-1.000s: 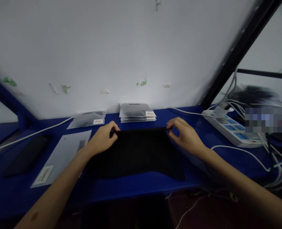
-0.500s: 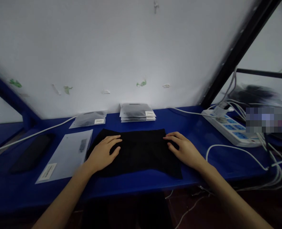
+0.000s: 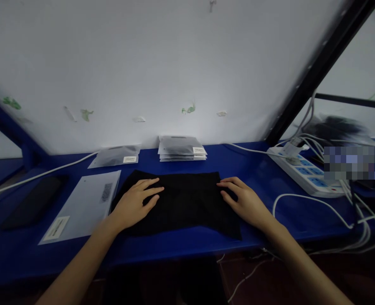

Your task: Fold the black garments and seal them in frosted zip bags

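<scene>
A black cloth garment point(image 3: 184, 203) lies spread flat on the blue table point(image 3: 162, 248) in front of me; its exact kind cannot be made out. My left hand point(image 3: 135, 203) rests on its left part, palm down with the fingers apart. At the right edge of the cloth, my right hand point(image 3: 244, 201) lies with its fingertips touching the fabric, fingers loosely spread. Left of the cloth is a frosted plastic bag point(image 3: 82, 207) with a white label, close beside my left forearm.
Against the wall lie a stack of frosted bags point(image 3: 181, 148) and a single packed bag point(image 3: 116, 156). A dark flat object point(image 3: 31, 203) sits far left. On the right are a white power strip point(image 3: 304, 171) and loose white cables point(image 3: 314, 198).
The view has shifted slightly. Both hands stay on the black garment in nearly the same places; the left index finger is a little more stretched out.
</scene>
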Available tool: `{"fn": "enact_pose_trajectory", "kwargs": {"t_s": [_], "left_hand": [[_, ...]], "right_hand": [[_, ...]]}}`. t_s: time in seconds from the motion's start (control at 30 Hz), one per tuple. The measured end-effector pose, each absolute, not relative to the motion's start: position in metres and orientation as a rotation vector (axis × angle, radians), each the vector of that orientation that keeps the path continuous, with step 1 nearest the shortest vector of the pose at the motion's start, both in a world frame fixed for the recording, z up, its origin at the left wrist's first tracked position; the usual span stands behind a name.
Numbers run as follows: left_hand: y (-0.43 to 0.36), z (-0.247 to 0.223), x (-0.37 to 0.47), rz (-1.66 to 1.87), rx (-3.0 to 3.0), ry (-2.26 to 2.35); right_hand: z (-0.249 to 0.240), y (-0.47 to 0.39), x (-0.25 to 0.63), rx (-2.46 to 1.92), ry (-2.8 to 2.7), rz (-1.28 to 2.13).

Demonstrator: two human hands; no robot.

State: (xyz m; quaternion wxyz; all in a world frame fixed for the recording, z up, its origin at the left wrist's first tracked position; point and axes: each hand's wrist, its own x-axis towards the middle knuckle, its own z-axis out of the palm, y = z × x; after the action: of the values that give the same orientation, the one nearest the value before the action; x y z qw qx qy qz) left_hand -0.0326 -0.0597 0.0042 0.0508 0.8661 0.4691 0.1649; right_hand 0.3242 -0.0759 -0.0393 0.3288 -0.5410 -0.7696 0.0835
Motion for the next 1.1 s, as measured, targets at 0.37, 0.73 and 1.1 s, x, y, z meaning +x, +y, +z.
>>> {"fn": "enact_pose_trajectory", "kwargs": {"t_s": [0.37,0.73,1.1], "left_hand": [[-0.0613,0.0056,-0.0308,0.525,2.574,1.460],[-0.0595,0.0023,-0.0323,0.485,2.580,1.466],[-0.0606,0.0037,-0.0311,0.486,2.562,1.474]], "right_hand": [[-0.0374,-0.0771,0.3234,-1.417,-1.995,0.227],[-0.0380,-0.0772,0.3243,-1.423,-1.995,0.234],[-0.0394,-0.0766,0.3253,-1.409,-1.998,0.239]]}}
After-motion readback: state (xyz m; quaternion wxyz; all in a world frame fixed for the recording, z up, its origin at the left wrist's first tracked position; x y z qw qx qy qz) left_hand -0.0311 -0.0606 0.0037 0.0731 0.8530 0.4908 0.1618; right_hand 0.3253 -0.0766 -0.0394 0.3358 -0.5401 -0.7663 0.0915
